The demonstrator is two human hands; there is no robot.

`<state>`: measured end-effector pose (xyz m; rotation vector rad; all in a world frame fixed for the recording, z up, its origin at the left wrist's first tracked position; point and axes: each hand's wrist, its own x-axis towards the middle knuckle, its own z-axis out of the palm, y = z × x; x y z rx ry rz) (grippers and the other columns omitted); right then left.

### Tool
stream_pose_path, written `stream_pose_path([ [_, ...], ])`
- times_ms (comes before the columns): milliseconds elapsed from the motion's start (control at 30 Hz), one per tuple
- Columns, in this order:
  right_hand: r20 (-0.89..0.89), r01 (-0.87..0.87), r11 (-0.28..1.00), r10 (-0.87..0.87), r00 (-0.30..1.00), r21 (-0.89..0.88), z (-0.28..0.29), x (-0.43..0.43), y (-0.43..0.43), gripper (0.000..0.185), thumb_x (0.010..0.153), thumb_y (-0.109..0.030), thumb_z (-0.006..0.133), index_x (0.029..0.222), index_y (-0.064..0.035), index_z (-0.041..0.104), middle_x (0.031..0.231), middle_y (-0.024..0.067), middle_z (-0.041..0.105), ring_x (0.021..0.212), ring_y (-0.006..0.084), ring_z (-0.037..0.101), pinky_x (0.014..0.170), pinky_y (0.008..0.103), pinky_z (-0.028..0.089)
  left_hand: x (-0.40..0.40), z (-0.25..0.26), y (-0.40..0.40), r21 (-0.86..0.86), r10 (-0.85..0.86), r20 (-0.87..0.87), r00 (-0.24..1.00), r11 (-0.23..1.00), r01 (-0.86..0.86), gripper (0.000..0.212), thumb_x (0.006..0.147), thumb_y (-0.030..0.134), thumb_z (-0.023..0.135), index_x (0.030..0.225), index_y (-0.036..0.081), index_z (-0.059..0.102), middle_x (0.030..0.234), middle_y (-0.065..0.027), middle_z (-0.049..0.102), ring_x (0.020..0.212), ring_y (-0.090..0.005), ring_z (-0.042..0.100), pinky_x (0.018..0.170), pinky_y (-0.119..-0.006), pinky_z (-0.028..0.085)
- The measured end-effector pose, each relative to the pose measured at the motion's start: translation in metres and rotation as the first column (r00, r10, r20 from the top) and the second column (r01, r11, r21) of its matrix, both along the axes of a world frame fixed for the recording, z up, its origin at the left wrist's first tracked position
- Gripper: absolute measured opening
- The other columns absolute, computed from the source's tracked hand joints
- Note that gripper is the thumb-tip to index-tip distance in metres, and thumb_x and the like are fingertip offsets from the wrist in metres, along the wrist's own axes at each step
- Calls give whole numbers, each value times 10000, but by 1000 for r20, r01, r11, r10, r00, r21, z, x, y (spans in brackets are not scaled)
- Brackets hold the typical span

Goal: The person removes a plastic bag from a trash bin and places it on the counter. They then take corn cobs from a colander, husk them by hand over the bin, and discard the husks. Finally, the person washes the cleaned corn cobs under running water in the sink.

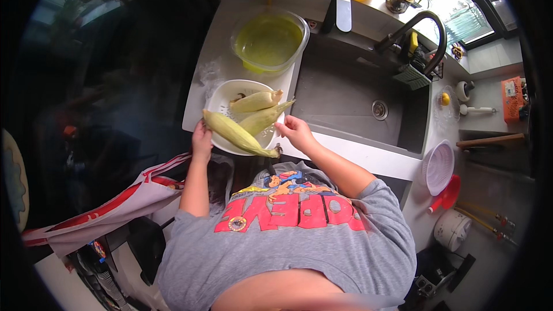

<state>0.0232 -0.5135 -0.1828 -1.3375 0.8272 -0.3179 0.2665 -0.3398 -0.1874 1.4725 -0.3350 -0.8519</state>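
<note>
A white plastic colander (221, 97) sits at the counter's front edge, left of the sink. Three ears of corn in pale green husks lie in it. The nearest ear (235, 131) slants across the rim, its dark silk end sticking out at the front right. Behind it are a second ear (268, 116), pointing right, and a shorter third ear (258, 101). My left hand (201, 141) grips the colander's left side, close to the nearest ear's stem end. On the right side, my right hand (297, 131) pinches the rim between thumb and fingers.
Behind the colander stands a clear basin with a yellow-green inside (271, 41). A crumpled plastic bag (210, 73) lies beside it. The grey sink (341, 90) with its dark faucet (440, 30) is to the right. A lilac basket (438, 167) and a red ladle (450, 192) rest farther right.
</note>
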Motion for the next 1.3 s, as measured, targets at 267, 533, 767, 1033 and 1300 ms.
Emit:
stream_pose_path([
  [267,-114,85,994,-92,989,-71,-44,-16,-15,242,828,-251,612,758,-23,572,669,23,600,609,89,504,581,245,410,-10,-37,-29,85,-108,-17,994,990,109,408,876,76,461,1276,67,385,939,2,582,497,-16,398,380,-167,280],
  [533,-262,-93,995,80,962,-36,-29,-27,-31,252,835,-281,584,833,-30,606,689,26,612,542,94,517,527,263,430,20,-45,-22,200,-333,-38,942,921,334,519,835,68,489,1330,76,335,731,31,528,479,-15,388,405,-159,319],
  [767,-247,179,927,-267,931,-331,27,-11,-141,415,852,-289,540,1156,-10,507,685,85,629,525,146,584,475,264,458,82,6,-65,134,-123,391,912,988,76,336,827,55,478,1158,1,505,652,9,512,543,-45,456,487,-170,381],
  [1033,-282,223,961,-262,923,-163,41,86,-178,405,798,-264,546,1055,25,425,596,118,604,444,146,561,390,258,409,34,0,-216,648,-559,362,746,726,229,727,829,369,551,1306,-95,257,1221,-243,465,1120,-331,474,935,-349,379],
  [1300,-30,367,902,-370,929,228,35,98,-177,153,775,-139,484,857,-11,472,576,101,572,380,101,454,349,214,336,41,-48,-228,491,-343,184,921,844,216,652,825,239,586,1294,-65,251,1184,-229,475,1014,-302,526,840,-351,431],
])
